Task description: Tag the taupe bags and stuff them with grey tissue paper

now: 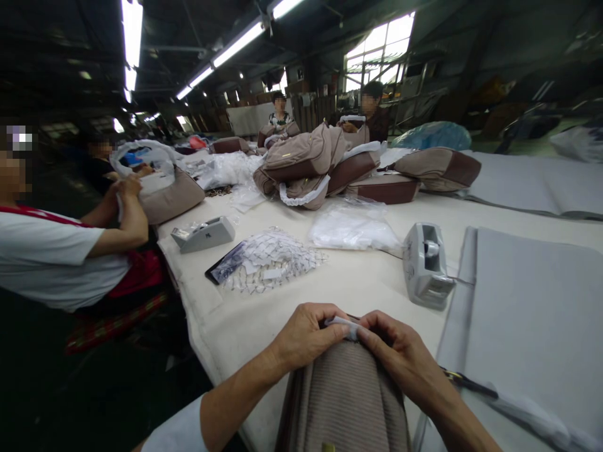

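A taupe ribbed handbag [348,395] stands upright at the table's front edge, close to me. At its far top end, both hands pinch a small piece of white wrapping [347,325], thumbs almost meeting. My left hand [308,336] is closed on the wrapping from the left. From the other side my right hand [393,342] grips it, thumb pressed near the bag's edge. What lies under the wrapping is hidden by the fingers. A strap with a gold buckle [459,376], partly wrapped in white, lies to the right of the bag.
Two grey tape dispensers, one left [205,235] and one right [428,267], stand on the white table [226,326]. Between them lie a bag of tags [268,260] and clear plastic bags [353,226]. Handbags [301,154] are piled behind. A co-worker [61,251] handles another bag at left.
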A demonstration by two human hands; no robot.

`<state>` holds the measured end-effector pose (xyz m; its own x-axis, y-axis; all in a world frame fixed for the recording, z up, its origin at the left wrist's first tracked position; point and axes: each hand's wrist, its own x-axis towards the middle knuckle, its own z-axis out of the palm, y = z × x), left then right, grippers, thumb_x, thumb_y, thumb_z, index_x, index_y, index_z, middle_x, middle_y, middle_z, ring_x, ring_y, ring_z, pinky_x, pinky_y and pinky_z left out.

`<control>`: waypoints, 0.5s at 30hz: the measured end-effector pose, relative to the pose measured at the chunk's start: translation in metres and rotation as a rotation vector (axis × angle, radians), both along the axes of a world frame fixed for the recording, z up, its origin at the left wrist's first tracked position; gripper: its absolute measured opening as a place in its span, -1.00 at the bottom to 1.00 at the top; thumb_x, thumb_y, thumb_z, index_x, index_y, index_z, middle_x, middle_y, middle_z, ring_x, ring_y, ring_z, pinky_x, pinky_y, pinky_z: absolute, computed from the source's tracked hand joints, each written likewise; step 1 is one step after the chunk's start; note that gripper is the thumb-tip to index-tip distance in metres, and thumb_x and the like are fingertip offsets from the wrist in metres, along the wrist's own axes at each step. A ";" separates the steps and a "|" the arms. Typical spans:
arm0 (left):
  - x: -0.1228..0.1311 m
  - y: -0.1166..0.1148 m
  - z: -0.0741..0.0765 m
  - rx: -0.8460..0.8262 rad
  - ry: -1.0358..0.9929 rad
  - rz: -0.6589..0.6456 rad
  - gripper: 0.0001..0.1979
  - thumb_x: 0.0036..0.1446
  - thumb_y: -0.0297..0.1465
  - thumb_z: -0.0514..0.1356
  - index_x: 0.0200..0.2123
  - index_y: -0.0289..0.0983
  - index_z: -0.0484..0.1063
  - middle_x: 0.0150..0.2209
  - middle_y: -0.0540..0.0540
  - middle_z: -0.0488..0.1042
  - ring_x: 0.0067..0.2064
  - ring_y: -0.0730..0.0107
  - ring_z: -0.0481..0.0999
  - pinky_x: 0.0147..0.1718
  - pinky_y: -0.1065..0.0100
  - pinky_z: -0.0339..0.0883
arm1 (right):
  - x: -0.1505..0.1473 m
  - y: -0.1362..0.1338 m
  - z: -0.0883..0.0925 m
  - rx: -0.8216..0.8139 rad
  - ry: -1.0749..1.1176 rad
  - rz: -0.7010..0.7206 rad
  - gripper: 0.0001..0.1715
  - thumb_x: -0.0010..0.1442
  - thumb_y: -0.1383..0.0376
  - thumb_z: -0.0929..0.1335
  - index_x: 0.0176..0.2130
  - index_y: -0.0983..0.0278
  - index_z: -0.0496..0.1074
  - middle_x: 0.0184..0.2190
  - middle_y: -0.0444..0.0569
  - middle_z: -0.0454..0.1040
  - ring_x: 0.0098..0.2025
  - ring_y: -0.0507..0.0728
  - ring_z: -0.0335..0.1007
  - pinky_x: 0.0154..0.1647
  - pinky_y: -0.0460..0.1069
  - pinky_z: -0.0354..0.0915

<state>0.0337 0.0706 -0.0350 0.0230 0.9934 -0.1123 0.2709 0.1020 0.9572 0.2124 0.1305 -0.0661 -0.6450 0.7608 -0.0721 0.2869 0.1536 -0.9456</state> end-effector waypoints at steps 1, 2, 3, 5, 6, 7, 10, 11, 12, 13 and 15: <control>-0.001 -0.001 0.000 -0.005 -0.010 -0.018 -0.81 0.03 -0.38 0.17 -0.34 -0.37 0.53 -0.43 -0.05 0.48 -0.38 0.42 0.38 -0.39 0.45 0.20 | 0.000 -0.001 -0.001 0.009 0.000 -0.005 -0.62 0.20 0.03 0.25 -0.37 0.28 0.38 -0.47 -0.13 0.36 -0.39 0.06 0.24 -0.41 -0.09 0.15; -0.001 -0.001 0.001 -0.008 -0.013 -0.028 -0.81 0.02 -0.38 0.18 -0.35 -0.37 0.53 -0.45 -0.03 0.47 -0.40 0.43 0.37 -0.40 0.46 0.19 | 0.001 -0.002 -0.001 0.018 -0.005 -0.008 -0.63 0.20 0.03 0.24 -0.37 0.27 0.37 -0.47 -0.13 0.36 -0.40 0.06 0.24 -0.42 -0.09 0.15; 0.000 -0.001 0.001 -0.007 -0.008 -0.026 -0.82 0.02 -0.39 0.18 -0.36 -0.36 0.52 -0.46 -0.02 0.46 -0.41 0.45 0.36 -0.41 0.46 0.18 | 0.001 -0.003 0.000 0.028 -0.012 -0.008 -0.63 0.21 0.03 0.24 -0.37 0.27 0.37 -0.48 -0.14 0.36 -0.40 0.06 0.24 -0.42 -0.09 0.15; 0.002 -0.001 0.000 0.008 0.027 0.006 -0.85 0.01 -0.42 0.17 -0.39 -0.35 0.52 -0.48 0.00 0.44 -0.42 0.47 0.34 -0.43 0.47 0.16 | 0.001 -0.004 0.002 0.042 -0.026 -0.014 -0.63 0.21 0.04 0.23 -0.39 0.27 0.36 -0.49 -0.14 0.35 -0.41 0.06 0.24 -0.43 -0.09 0.15; 0.004 -0.001 -0.001 0.021 0.042 0.029 -0.86 0.01 -0.43 0.15 -0.40 -0.34 0.51 -0.49 0.01 0.43 -0.43 0.47 0.33 -0.43 0.48 0.16 | 0.000 -0.004 0.004 0.044 -0.028 -0.020 -0.64 0.21 0.05 0.23 -0.38 0.26 0.37 -0.48 -0.13 0.36 -0.40 0.06 0.25 -0.42 -0.09 0.17; 0.005 -0.001 -0.002 0.036 0.054 0.049 -0.86 0.01 -0.45 0.14 -0.41 -0.33 0.51 -0.50 0.02 0.43 -0.43 0.48 0.33 -0.43 0.48 0.16 | -0.001 -0.003 0.006 0.040 -0.025 -0.020 -0.66 0.20 0.05 0.25 -0.35 0.26 0.38 -0.46 -0.13 0.39 -0.38 0.07 0.27 -0.39 -0.09 0.18; 0.010 -0.001 -0.003 0.077 0.063 0.103 -0.85 -0.01 -0.49 0.12 -0.43 -0.32 0.51 -0.51 0.03 0.43 -0.43 0.48 0.34 -0.42 0.48 0.17 | -0.004 0.000 0.009 0.020 -0.020 0.018 -0.68 0.14 0.06 0.30 -0.25 0.24 0.42 -0.38 -0.11 0.47 -0.33 0.10 0.34 -0.33 -0.07 0.24; 0.011 -0.002 -0.003 0.082 0.064 0.125 -0.84 -0.02 -0.50 0.11 -0.44 -0.32 0.51 -0.50 0.02 0.44 -0.43 0.47 0.35 -0.41 0.47 0.19 | -0.004 0.001 0.008 0.019 -0.028 0.039 -0.67 0.12 0.05 0.32 -0.27 0.24 0.43 -0.39 -0.10 0.49 -0.33 0.12 0.36 -0.33 -0.07 0.25; 0.013 -0.003 -0.004 0.084 0.063 0.148 -0.82 -0.03 -0.50 0.11 -0.44 -0.33 0.52 -0.50 0.01 0.45 -0.43 0.46 0.36 -0.41 0.47 0.20 | -0.003 0.000 0.005 0.022 -0.038 0.058 -0.66 0.11 0.03 0.32 -0.32 0.24 0.45 -0.42 -0.09 0.49 -0.34 0.13 0.37 -0.34 -0.07 0.27; 0.014 -0.005 -0.005 0.077 0.056 0.168 -0.82 -0.04 -0.50 0.11 -0.43 -0.33 0.54 -0.49 0.00 0.47 -0.43 0.45 0.37 -0.42 0.46 0.21 | -0.001 0.000 -0.001 0.035 -0.048 0.058 -0.63 0.10 0.00 0.30 -0.40 0.24 0.45 -0.47 -0.08 0.48 -0.37 0.14 0.38 -0.38 -0.07 0.28; 0.013 -0.007 -0.008 0.042 0.015 0.182 -0.79 -0.09 -0.47 0.15 -0.39 -0.32 0.58 -0.49 -0.01 0.49 -0.43 0.44 0.39 -0.44 0.46 0.22 | 0.000 0.001 -0.022 0.072 -0.022 0.032 -0.59 0.10 -0.03 0.28 -0.46 0.22 0.47 -0.54 -0.08 0.48 -0.45 0.14 0.40 -0.45 -0.08 0.30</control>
<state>0.0465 0.0640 -0.0428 -0.1590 0.9848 -0.0694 0.2658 0.1104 0.9577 0.2128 0.1314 -0.0883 -0.6677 0.7437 -0.0324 0.3016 0.2305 -0.9251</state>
